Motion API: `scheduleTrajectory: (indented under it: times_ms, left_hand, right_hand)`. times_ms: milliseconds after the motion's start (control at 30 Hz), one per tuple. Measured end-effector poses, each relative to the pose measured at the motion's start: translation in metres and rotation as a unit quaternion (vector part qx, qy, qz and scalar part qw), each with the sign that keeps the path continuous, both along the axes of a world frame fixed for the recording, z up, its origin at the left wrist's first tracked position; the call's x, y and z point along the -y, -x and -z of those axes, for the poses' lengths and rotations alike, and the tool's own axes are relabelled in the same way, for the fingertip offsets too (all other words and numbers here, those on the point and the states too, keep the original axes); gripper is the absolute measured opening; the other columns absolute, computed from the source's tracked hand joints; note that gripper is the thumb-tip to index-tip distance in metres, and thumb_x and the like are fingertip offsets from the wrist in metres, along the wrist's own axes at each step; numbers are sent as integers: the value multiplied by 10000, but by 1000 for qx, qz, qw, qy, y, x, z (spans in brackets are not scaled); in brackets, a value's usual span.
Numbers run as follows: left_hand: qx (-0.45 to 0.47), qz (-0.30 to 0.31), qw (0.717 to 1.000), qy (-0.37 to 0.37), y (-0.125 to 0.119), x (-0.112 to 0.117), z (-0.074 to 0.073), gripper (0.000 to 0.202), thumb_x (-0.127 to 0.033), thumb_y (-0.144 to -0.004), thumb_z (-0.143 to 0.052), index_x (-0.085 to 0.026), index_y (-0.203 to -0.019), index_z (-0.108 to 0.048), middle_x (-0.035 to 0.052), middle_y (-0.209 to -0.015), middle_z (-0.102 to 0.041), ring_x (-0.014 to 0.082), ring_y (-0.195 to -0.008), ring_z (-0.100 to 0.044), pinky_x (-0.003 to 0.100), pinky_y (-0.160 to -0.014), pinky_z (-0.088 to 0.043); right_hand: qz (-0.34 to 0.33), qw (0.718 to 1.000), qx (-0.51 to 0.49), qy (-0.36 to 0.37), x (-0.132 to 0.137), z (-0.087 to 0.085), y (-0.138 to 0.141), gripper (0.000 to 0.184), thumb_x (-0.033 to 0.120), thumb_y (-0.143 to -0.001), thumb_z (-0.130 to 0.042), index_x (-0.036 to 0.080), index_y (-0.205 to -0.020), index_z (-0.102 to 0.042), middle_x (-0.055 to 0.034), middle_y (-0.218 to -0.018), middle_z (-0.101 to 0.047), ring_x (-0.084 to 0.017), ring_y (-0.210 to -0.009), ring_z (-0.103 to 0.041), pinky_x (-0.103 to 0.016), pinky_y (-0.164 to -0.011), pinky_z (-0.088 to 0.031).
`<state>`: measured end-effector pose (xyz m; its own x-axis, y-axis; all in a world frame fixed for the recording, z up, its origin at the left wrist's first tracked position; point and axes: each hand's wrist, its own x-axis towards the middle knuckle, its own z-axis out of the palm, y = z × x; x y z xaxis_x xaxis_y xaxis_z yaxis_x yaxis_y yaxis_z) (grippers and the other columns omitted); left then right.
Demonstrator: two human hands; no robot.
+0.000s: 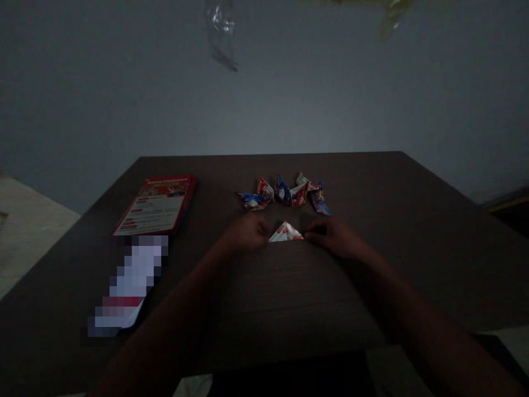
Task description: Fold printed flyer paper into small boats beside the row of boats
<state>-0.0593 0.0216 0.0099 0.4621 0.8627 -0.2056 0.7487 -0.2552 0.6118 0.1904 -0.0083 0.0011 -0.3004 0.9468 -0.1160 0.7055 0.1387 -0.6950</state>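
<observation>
A small white and red folded paper triangle (pixel 286 232) lies on the dark table with its point away from me. My left hand (pixel 248 231) is closed with curled fingers at the triangle's left corner. At the right corner, the thumb and fingers of my right hand (pixel 336 236) are pinched together on the paper. Just beyond my hands, several folded paper pieces in blue, red and white stand in a loose arc, among them a blue one (pixel 253 201) on the left and another blue one (pixel 319 199) on the right.
A stack of printed red and white leaflets (pixel 155 207) sits on the table's left side. Nearer to me is a bright, blurred-out phone-like object (pixel 132 281). The wooden table (pixel 392 198) meets a grey wall, where a clear plastic piece (pixel 222 33) hangs.
</observation>
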Motion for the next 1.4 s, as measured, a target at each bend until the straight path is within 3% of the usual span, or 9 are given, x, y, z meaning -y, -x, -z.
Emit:
scheduleTrajectory:
  times_ms: [200, 367, 467, 633, 767, 1000, 1133, 1267, 1400]
  left_hand:
    - [41, -52, 987, -149, -12, 17, -1, 270, -205, -709, -603, -164, -975, -630, 66, -917, -658, 194, -800, -608, 299, -700, -465]
    - [43, -9, 972, -230, -28, 29, 7, 238, -321, -785, -602, -183, -975, -646, 90, -1022, -614, 245, -1000, -550, 381, -872, -433]
    - [53, -28, 973, -221, -33, 27, 16, 158, -298, -821, -568, -189, -887, -662, 77, -1027, -626, 237, -998, -547, 395, -896, -414]
    - [235, -53, 961, -137, -33, 21, 22, 171, -294, -852, -537, -172, -900, -647, 56, -982, -674, 205, -937, -605, 342, -849, -459]
    - [353, -87, 924, -118, -30, 23, 17, 192, -293, -834, -580, -167, -962, -648, 66, -1041, -682, 209, -991, -615, 337, -892, -460]
    - [516, -148, 843, -39, -33, 27, 12, 280, -235, -687, -738, -145, -905, -588, 123, -1168, -634, 232, -1096, -593, 383, -976, -444]
    - [567, -169, 806, 11, -34, 24, 13, 477, -240, -645, -778, -159, -1067, -570, 102, -1110, -664, 212, -1003, -634, 339, -846, -526]
    - [537, -130, 832, 49, -35, 26, 10, 393, -349, -721, -713, -125, -1031, -625, 107, -1002, -693, 180, -743, -660, 257, -537, -536]
    - [488, -96, 867, 33, -33, 31, 3, 319, -398, -768, -659, -106, -897, -662, 84, -823, -706, 146, -625, -641, 240, -515, -515]
  right_hand:
    - [-11, 1000, -24, -17, 0, 1, -9, 210, 268, -779, -570, 169, -895, -716, -47, -886, -726, -212, -791, -650, -307, -698, -479]
    - [-47, 998, -10, -49, 4, 0, 0, 154, 232, -750, -625, 158, -859, -707, -51, -839, -716, -192, -739, -640, -296, -677, -469]
    - [-65, 993, 11, -98, 5, 2, 5, 120, 217, -770, -617, 167, -837, -704, -47, -826, -704, -188, -745, -627, -295, -672, -455]
    - [-53, 986, -29, -158, 7, 1, 9, 102, 213, -805, -601, 168, -839, -686, -49, -848, -702, -183, -784, -632, -293, -704, -465]
    - [-31, 976, -96, -194, 12, -1, 13, 123, 265, -816, -621, 181, -875, -688, -45, -861, -717, -180, -786, -657, -289, -704, -495]
    - [-36, 929, -113, -351, 18, -6, 16, 127, 222, -842, -596, 197, -928, -686, -67, -923, -721, -180, -836, -677, -308, -760, -530]
    - [-41, 912, -97, -397, 20, -7, 16, 129, 194, -838, -598, 191, -937, -681, -77, -913, -718, -176, -820, -679, -296, -733, -542]
    - [-55, 903, -97, -416, 21, -7, 17, 123, 179, -831, -609, 184, -934, -676, -80, -895, -716, -167, -803, -678, -280, -718, -542]
    - [-62, 903, -94, -415, 20, -8, 16, 119, 194, -834, -607, 187, -930, -677, -78, -887, -716, -165, -788, -676, -276, -706, -538]
